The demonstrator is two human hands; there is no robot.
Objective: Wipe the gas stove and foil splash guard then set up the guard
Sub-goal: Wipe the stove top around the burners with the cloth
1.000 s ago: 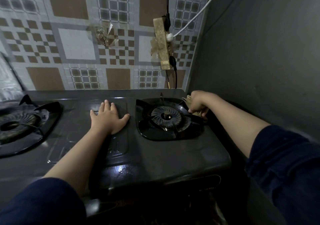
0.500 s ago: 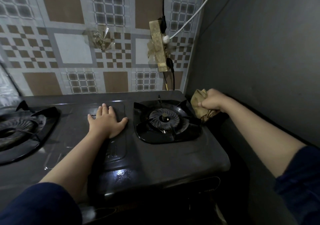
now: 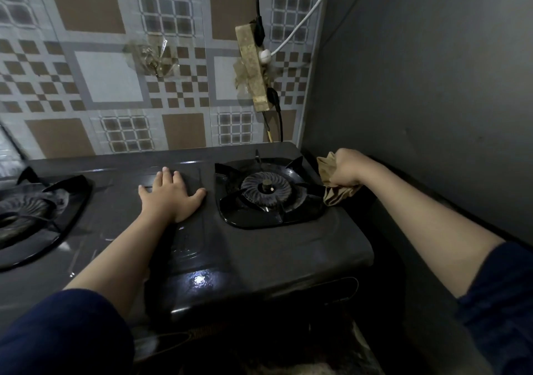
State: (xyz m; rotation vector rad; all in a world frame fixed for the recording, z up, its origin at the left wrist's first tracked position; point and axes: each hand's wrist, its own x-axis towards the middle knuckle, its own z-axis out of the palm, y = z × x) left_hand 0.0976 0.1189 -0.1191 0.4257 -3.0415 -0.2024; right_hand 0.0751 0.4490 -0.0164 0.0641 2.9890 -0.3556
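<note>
We are wiping the gas stove (image 3: 259, 253), which is filling the lower middle of the frame. Our right hand (image 3: 344, 168), at centre right, is clenching a tan cloth (image 3: 331, 181) in a fist at the stove's right edge, just beside the right burner (image 3: 266, 188). Our left hand (image 3: 170, 194) is lying flat, fingers spread, bracing the top at centre. We should probably be keeping the cloth bunched and drawing it along the edge. No foil guard is clearly showing.

Dark gas stove (image 3: 288, 248) top: two burners, left hand (image 3: 170, 196) flat.
</note>
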